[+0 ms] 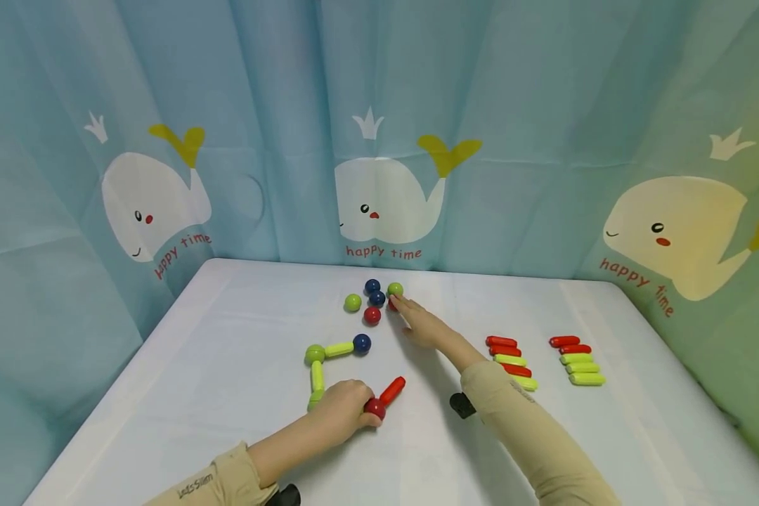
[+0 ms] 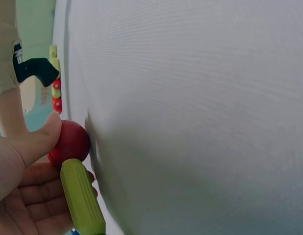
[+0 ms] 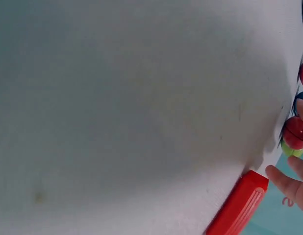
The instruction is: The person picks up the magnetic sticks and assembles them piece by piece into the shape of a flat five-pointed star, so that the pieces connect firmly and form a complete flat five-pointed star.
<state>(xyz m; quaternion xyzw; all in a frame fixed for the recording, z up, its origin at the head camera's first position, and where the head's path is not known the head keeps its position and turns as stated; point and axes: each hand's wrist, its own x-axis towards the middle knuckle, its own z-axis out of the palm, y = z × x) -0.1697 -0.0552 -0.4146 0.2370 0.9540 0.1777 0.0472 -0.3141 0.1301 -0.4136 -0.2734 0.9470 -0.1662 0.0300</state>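
My left hand pinches a red ball between thumb and fingers. A red stick juts from that ball towards the back right. In the left wrist view a light green stick also meets the red ball. Beyond the hand, a green ball, a light green stick and a blue ball are joined; another light green stick runs down to a green ball partly behind the hand. At the back, my right hand reaches with extended fingers to another red ball; contact is unclear.
Loose balls lie around the right fingertips: green, red, blue and another green. Two columns of red and light green sticks lie on the right of the white table. A whale-print curtain hangs behind.
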